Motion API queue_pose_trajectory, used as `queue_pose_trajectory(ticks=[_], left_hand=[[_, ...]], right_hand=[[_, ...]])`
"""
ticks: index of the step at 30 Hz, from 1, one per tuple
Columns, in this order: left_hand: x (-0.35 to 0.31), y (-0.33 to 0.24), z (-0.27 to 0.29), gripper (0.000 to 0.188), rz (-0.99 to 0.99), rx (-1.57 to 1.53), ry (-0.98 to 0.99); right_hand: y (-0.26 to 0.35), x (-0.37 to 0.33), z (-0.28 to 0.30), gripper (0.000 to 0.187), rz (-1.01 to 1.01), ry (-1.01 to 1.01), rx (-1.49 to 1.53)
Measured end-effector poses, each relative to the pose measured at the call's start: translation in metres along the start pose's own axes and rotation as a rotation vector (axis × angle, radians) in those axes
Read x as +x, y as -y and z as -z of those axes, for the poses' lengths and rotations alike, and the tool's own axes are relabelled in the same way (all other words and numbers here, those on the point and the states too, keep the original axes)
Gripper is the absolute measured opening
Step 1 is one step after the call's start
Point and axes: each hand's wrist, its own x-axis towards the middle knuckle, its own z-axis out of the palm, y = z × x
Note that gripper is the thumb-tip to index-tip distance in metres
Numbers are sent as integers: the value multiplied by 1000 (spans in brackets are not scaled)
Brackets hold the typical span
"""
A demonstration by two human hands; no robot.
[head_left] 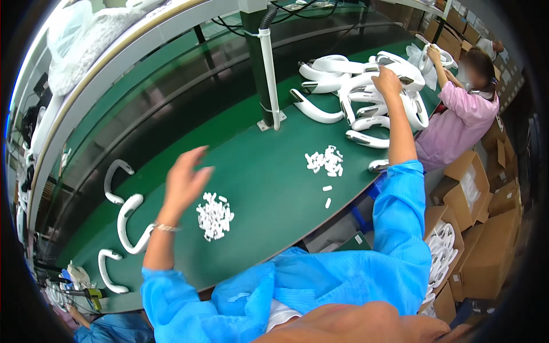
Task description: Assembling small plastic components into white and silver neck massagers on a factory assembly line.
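My right hand reaches out to a heap of white C-shaped neck fans at the far right of the green table. Its fingers are closed at the edge of one white neck fan on top of the heap; the fingertips are partly hidden. Over the left part of the table hovers my left hand, open and empty, with fingers apart. Just right of that hand lies a pile of small white pieces. To its left are several separate neck fans, one of them partly behind my forearm.
A second pile of small white pieces lies in front of the heap. A post with a white pipe stands at the table's far side. A co-worker in pink handles a neck fan at right, near cardboard boxes. Another blue sleeve shows lower left.
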Motion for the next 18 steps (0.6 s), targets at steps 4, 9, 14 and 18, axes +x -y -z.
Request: queue_pose_trajectory(ticks=[4,9,14,18], left_hand=[[105,-34,-108,59,-330,58,163],[195,-54,-240,53,-362,152,101],[218,-23,-259,48,-293,268,329],[209,-40,-261,44,-340,347,324]], right_hand=[[65,52,2,42,331,-8,54],[124,136,-66,34,685,454,-32],[162,136,-96,71,556,853,36],[134,143,-85,90,547,1087,91]])
